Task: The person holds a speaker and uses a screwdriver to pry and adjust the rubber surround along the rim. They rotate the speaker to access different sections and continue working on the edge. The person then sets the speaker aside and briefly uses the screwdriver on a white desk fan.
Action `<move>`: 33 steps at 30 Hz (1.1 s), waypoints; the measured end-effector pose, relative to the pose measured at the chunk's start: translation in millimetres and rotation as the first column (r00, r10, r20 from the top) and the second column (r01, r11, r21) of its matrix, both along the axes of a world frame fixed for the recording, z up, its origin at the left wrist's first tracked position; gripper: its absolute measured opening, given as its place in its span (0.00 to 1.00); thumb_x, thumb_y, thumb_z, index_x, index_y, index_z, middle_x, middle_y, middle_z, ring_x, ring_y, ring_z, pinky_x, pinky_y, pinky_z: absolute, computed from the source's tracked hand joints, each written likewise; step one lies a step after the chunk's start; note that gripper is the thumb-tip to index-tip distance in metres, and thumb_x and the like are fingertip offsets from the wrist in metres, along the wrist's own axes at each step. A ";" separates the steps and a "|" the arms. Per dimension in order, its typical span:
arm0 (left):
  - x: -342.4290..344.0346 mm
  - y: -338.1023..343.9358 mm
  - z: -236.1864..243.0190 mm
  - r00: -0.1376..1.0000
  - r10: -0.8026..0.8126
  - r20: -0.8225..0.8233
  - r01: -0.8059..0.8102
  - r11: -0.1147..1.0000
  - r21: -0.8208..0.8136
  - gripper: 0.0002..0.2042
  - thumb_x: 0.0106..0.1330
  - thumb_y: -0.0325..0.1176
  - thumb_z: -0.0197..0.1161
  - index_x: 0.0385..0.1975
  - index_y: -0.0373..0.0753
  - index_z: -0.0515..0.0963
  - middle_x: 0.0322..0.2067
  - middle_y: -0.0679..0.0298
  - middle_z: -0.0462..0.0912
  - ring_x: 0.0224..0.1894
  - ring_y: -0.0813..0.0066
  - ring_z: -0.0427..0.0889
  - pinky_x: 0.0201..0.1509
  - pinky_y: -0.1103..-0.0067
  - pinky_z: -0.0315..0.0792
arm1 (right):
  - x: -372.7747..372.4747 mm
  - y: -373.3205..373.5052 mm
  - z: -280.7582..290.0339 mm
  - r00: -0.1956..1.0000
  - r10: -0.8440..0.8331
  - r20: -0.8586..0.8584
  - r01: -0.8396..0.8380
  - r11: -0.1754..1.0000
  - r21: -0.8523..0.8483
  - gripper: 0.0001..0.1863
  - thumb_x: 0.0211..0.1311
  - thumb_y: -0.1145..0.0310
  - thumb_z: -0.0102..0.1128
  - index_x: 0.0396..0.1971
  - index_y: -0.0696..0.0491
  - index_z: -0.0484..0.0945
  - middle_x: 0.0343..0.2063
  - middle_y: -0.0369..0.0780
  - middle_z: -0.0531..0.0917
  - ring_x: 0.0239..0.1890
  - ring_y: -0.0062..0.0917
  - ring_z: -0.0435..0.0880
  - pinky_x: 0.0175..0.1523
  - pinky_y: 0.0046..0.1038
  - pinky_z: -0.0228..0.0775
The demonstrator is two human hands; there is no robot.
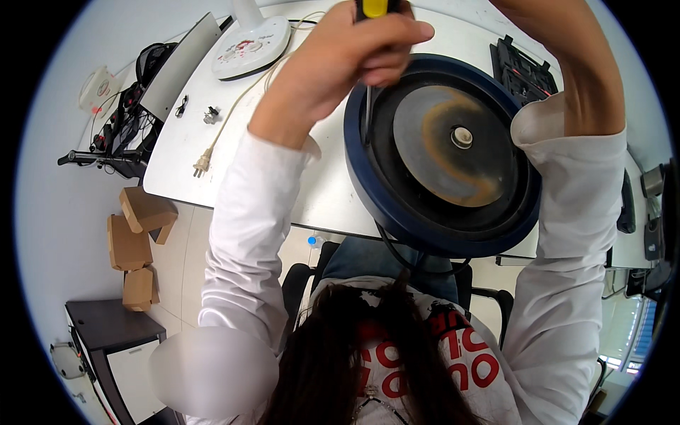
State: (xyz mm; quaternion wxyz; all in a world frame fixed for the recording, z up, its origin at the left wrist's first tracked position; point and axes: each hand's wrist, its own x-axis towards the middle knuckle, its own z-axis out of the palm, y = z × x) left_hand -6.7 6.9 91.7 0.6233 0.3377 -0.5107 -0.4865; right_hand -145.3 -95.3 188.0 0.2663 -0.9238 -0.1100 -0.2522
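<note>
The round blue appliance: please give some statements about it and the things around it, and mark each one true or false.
1. The left hand grips a screwdriver with a yellow handle. True.
2. The round blue appliance shows a clean, shiny metal disc. False: the disc has an orange-brown stain.
3. A white power plug lies on the white table. True.
4. Cardboard boxes are stacked on the table. False: they are on the floor.
5. The right hand is fully visible. False: only the forearm shows.

Three plain brown cardboard boxes [137, 244] clustered on the floor, far left, beside the white bench [319, 184]
</note>
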 end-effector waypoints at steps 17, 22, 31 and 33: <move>40.1 -26.2 -24.5 0.898 -0.438 -0.027 0.434 0.895 -0.106 0.12 0.73 0.43 0.53 0.28 0.45 0.69 0.12 0.77 0.61 0.19 0.87 0.66 0.24 0.86 0.59 | 1.5 1.9 -17.6 0.989 0.148 0.014 -0.146 0.954 0.260 0.23 0.70 0.63 0.57 0.57 0.62 0.72 0.36 0.41 0.79 0.39 0.24 0.79 0.46 0.22 0.73; 33.6 2.8 -32.8 0.689 0.267 0.674 -0.145 0.962 -0.232 0.27 0.62 0.58 0.62 0.48 0.39 0.78 0.46 0.59 0.82 0.52 0.64 0.80 0.61 0.67 0.70 | 21.0 -21.7 -20.9 0.927 0.363 0.093 -0.374 0.903 0.210 0.21 0.68 0.67 0.60 0.57 0.60 0.74 0.43 0.46 0.82 0.46 0.28 0.83 0.55 0.26 0.77; 54.0 39.2 -78.7 0.330 0.265 0.906 -0.177 0.960 -0.217 0.23 0.74 0.52 0.46 0.44 0.44 0.85 0.65 0.55 0.68 0.69 0.52 0.58 0.72 0.57 0.52 | 19.8 -12.8 -16.1 0.982 0.106 0.159 -0.117 0.991 0.063 0.25 0.61 0.59 0.68 0.52 0.60 0.77 0.37 0.46 0.84 0.42 0.27 0.84 0.48 0.25 0.78; 53.2 34.5 -81.0 0.343 0.252 0.905 -0.135 0.966 -0.218 0.24 0.74 0.52 0.44 0.43 0.43 0.86 0.65 0.56 0.68 0.68 0.53 0.58 0.72 0.58 0.52 | 16.7 -10.5 -20.4 0.978 0.016 0.210 -0.006 0.999 -0.050 0.25 0.59 0.58 0.70 0.49 0.60 0.77 0.34 0.46 0.83 0.39 0.26 0.83 0.44 0.22 0.76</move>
